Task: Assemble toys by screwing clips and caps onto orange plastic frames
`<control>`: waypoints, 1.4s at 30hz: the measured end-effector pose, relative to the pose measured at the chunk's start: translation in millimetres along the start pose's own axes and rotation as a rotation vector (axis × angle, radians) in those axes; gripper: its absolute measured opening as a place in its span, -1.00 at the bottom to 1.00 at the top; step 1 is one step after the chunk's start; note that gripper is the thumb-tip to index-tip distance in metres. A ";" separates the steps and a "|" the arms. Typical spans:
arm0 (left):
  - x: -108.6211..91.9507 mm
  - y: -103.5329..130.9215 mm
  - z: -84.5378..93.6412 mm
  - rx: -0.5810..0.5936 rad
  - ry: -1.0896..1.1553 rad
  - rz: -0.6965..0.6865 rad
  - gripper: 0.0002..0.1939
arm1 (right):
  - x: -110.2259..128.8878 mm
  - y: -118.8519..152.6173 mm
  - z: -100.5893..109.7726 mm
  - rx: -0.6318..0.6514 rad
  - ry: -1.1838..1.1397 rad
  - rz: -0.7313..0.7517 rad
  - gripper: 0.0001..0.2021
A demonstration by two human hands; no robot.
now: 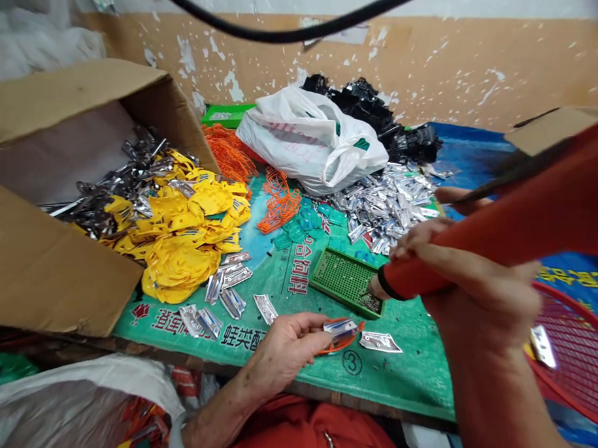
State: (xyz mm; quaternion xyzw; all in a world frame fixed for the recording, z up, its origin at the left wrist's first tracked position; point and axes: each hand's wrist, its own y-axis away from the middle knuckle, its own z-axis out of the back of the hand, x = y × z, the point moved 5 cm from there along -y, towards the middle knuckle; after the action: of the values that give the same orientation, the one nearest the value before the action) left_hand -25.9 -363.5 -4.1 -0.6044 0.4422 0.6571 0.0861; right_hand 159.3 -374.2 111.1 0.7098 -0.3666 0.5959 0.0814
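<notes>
Pinching a small silver plate and an orange plastic piece together between thumb and fingers, the left hand is held just above the near edge of the desk, with the silver plate lying over the orange piece. The right hand is closed around a thick red tool, which slants down to the left, its narrow end dipping into one corner of a shallow green tray with a perforated bottom. Small dark bits, too tiny to make out, gather in that corner.

Just right of the left hand, a loose silver plate lies flat on a green printed sheet that covers the desk. More plates are scattered to the left, beside a heap of yellow pieces that spills from a cardboard box tipped onto its side. Beyond the tray sit teal translucent pieces, an orange lattice-like cluster and a large heap of silver plates. A white plastic bag stands behind these, with black parts piled near the wall. A red mesh racket is at the far right, near the right forearm.
</notes>
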 end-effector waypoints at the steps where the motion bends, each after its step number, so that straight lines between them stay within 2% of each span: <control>1: 0.2 0.4 -0.3 0.003 0.008 -0.015 -0.73 | 6.1 5.6 -4.0 0.047 -0.038 -0.023 -0.68; 5: 1.7 1.0 -0.2 0.016 0.050 -0.059 -0.77 | 19.3 28.0 -12.3 0.186 -0.070 -0.131 -0.52; 9: 2.6 0.0 1.1 0.062 0.040 -0.121 -0.76 | 15.9 41.4 -13.3 0.240 -0.049 -0.179 -0.48; 18: 8.2 -1.1 3.6 0.092 0.007 -0.145 -0.72 | 6.6 51.2 -15.6 0.234 -0.121 -0.205 -0.51; 31: 2.2 0.9 1.3 0.072 0.011 -0.155 -0.73 | 4.2 49.9 -12.8 0.246 -0.123 -0.199 -0.49; 36: -7.8 5.2 1.4 0.059 -0.154 -0.252 -0.73 | 4.7 52.1 -8.7 0.279 -0.137 -0.232 -0.46; 42: -18.0 12.6 -3.1 0.047 -0.306 -0.388 -0.70 | 8.0 53.9 -10.6 0.251 -0.127 -0.233 -0.46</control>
State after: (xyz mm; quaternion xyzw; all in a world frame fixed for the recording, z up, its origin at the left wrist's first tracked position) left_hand -27.2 -365.5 17.9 -0.5694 0.3147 0.7015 0.2907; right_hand 117.8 -410.5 103.9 0.7882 -0.2093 0.5776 0.0373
